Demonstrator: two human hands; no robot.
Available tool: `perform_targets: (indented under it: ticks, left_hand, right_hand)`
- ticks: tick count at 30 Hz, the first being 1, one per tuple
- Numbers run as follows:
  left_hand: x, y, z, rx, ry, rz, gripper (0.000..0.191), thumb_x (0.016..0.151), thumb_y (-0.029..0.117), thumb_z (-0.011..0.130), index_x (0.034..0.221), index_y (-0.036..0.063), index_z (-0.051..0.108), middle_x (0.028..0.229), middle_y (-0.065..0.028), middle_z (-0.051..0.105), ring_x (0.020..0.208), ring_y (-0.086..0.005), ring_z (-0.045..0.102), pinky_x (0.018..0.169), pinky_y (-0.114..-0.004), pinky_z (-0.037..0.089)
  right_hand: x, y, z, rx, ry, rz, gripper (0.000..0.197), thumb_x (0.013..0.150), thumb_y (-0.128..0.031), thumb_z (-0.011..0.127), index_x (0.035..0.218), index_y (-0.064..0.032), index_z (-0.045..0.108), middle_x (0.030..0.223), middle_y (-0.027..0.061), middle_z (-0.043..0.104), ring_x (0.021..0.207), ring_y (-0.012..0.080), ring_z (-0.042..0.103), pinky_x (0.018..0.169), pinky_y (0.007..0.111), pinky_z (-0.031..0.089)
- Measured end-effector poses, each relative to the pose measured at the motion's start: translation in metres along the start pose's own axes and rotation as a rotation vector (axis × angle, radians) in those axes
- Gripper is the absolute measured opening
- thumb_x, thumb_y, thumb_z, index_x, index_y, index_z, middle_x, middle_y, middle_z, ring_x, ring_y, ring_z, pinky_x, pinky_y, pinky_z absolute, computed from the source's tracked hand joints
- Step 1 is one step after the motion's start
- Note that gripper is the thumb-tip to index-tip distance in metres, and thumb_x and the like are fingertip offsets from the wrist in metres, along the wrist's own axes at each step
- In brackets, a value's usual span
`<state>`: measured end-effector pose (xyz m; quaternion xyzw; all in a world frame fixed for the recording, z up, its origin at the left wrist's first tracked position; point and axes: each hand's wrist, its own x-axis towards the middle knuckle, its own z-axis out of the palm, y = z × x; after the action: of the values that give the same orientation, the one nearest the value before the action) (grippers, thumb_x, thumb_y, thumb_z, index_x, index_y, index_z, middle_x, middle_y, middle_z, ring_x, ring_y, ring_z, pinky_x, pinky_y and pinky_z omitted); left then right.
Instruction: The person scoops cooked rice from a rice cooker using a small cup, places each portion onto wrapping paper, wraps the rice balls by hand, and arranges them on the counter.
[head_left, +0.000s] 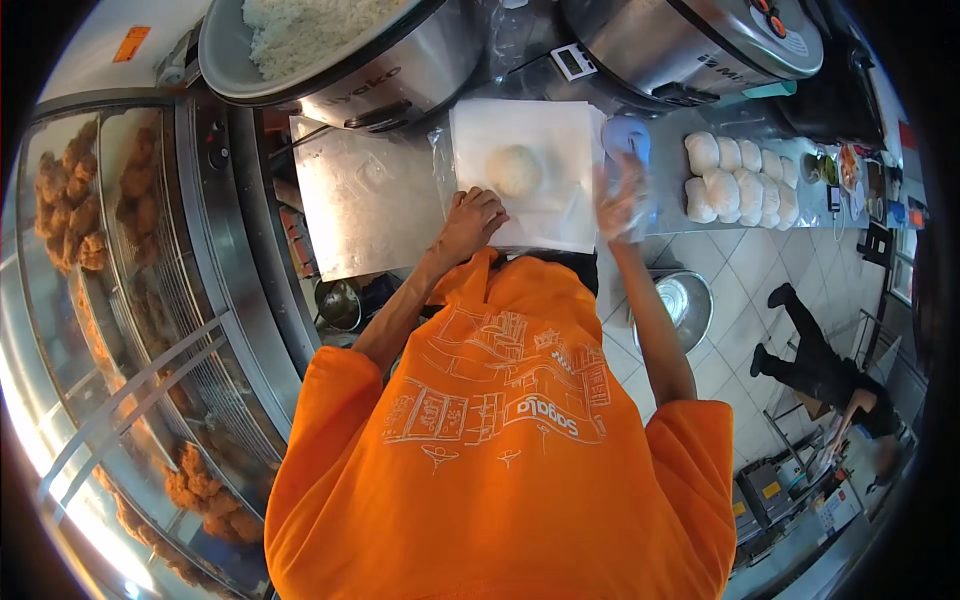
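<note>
A round mound of white rice (514, 171) lies on a stack of white wrapping paper (525, 225) before me. My left hand (472, 219) is bare, its fingers curled at the paper's lower left edge; whether they grip the sheet is unclear. Blurred by motion, my right hand (622, 201) wears a clear plastic glove and is just right of the paper, its fingers near a blue plastic item (627, 138), perhaps a bowl or scoop. I cannot tell whether it touches that item.
Two rice cookers stand behind, the left one (405, 67) open with rice, the right one (690, 45) lidded. Several wrapped white bundles (724, 193) sit in rows at right. A glass cabinet (150, 315) with fried chicken is at left. A metal bowl (684, 307) is below the counter; a person (832, 382) stands further right.
</note>
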<state>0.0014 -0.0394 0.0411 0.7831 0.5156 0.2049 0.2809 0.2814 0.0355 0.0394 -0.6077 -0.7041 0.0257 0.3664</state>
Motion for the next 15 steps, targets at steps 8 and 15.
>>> perform_targets:
  ticks: [8, 15]
  left_hand:
    - [0.003, 0.011, -0.049, -0.285, -0.171, -0.124, 0.021, 0.087, 0.019, 0.069, 0.102, 0.0054, 0.065, 0.105, -0.0084, 0.065, 0.11, -0.0264, 0.057, 0.096, -0.04, 0.045]
    - [0.009, -0.042, -0.029, -0.75, -0.027, -0.373, 0.031, 0.085, 0.022, 0.075, 0.107, 0.003, 0.065, 0.09, -0.0089, 0.069, 0.08, -0.0167, 0.063, 0.075, -0.028, 0.05]
  right_hand:
    - [-0.055, 0.013, 0.004, 0.094, -0.811, 0.04, 0.041, 0.094, -0.035, 0.057, 0.125, -0.0083, 0.057, 0.12, 0.0111, 0.063, 0.113, 0.0218, 0.06, 0.097, 0.037, 0.048]
    - [-0.051, 0.059, 0.058, 0.888, -0.387, 0.737, 0.032, 0.087, -0.036, 0.072, 0.082, -0.0056, 0.068, 0.076, -0.0003, 0.064, 0.063, 0.0118, 0.055, 0.055, 0.028, 0.041]
